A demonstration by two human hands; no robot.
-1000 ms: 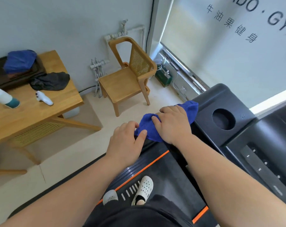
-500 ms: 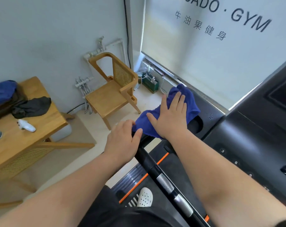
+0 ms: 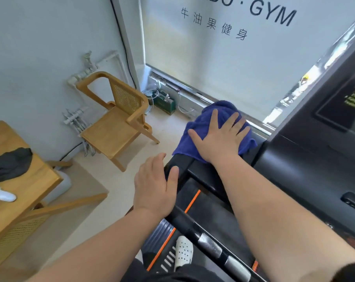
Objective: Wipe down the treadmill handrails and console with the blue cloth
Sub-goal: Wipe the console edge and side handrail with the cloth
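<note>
Pale floor (image 3: 129,176) and a light wall on the left; a frosted window blind (image 3: 233,64) printed with "GYM" and some characters fills the far side. Wooden chair (image 3: 115,123) with a woven back stands against the wall, white pipes just behind it. Green box (image 3: 165,103) with loose cords sits on the floor under the window.

Left edge: wooden tabletop (image 3: 20,184) carrying a dark crumpled garment (image 3: 8,164) and a small white object (image 3: 1,197), too blurred to identify.

Black treadmill takes up the right and near side. Console (image 3: 325,155) on the right, its screen reflecting glare. Handrail (image 3: 205,235) runs from near right up toward the hands, with silver grip patches on its near stretch. Orange stripe along the belt edge below; a white perforated shoe (image 3: 183,252) rests on the deck.

Blue cloth (image 3: 201,127) lies bunched over the far left corner of the treadmill top, where the handrail meets the console. Right hand (image 3: 219,137) presses flat on the cloth, fingers spread, palm down, not clenched. Left hand (image 3: 155,184) wraps the upper end of the handrail just near of the cloth, thumb on the inner side, fingers over the outer edge.
</note>
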